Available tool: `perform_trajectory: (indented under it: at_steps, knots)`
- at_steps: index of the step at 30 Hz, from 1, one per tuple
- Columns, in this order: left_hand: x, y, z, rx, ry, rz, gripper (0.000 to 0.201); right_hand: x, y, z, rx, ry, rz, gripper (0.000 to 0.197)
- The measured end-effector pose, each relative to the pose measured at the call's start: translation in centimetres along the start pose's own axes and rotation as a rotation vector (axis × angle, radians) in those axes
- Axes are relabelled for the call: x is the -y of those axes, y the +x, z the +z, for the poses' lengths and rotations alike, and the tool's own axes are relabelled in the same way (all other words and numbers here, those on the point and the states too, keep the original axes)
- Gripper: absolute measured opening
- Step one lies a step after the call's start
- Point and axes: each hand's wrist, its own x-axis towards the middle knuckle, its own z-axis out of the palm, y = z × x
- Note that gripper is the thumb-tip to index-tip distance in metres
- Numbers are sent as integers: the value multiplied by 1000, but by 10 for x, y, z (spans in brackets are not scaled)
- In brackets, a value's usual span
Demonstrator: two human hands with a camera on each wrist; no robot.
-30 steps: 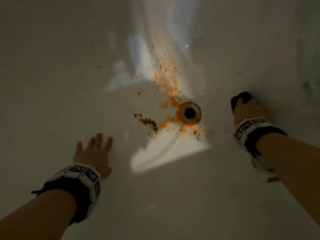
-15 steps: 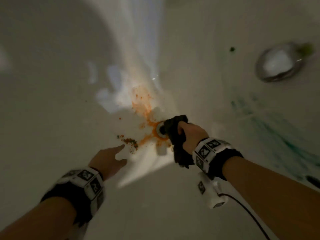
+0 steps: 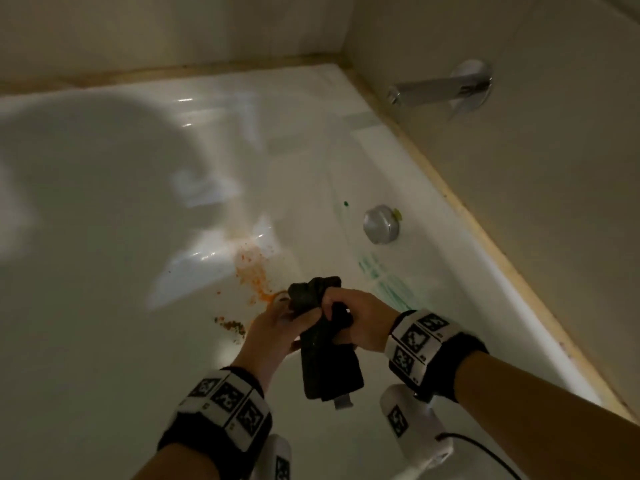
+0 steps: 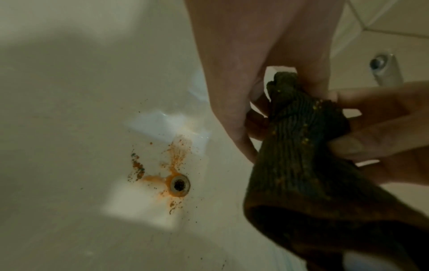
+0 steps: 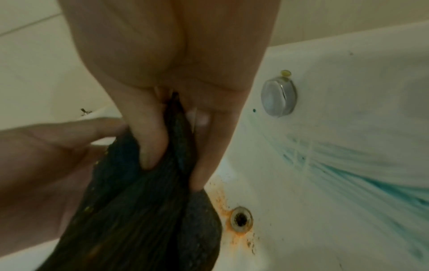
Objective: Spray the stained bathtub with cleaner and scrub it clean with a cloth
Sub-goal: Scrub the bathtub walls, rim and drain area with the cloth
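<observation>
White bathtub [image 3: 104, 237], orange stain [image 3: 252, 275] by its drain [image 4: 179, 185]: both hands, left hand [image 3: 273, 336] and right hand [image 3: 360, 320], pinch a dark cloth [image 3: 322, 355] held above, hanging toward 6 o'clock; the stain lies at 10 o'clock, nearer the left.

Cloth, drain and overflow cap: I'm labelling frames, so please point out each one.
cloth [image 3: 323, 362], head view, on its hanging middle fold.
drain [image 4: 178, 184], left wrist view, on its dark opening.
overflow cap [image 5: 277, 97], right wrist view, on its chrome face.
</observation>
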Motion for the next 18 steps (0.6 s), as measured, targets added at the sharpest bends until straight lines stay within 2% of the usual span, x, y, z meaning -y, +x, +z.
perform_trajectory:
  at_steps: [4, 6, 8, 9, 12, 15, 18]
  knots:
    - [-7, -5, 27, -113, -121, -13, 21, 5, -2, -30, 153, -5, -8, 32]
    - [-10, 7, 39, -257, -115, 31, 19, -8, 6, -58, 39, -70, -39, 24]
    - [-7, 25, 50, -405, -13, 44, 23, -27, 16, -97, -127, -400, -71, 35]
    - [-8, 30, 56, -462, 40, 41, 28, -37, 17, -118, -142, -559, -60, 46]
    - [-14, 44, 70, -612, 114, 47, 36, -70, 26, -169, 16, -931, 70, 82]
    - [-23, 57, 76, -728, 194, 45, 45, -87, 38, -193, 126, -1028, 131, 105]
    - [-34, 68, 78, -776, 252, 81, 46, -89, 54, -200, 162, -1040, 88, 103]
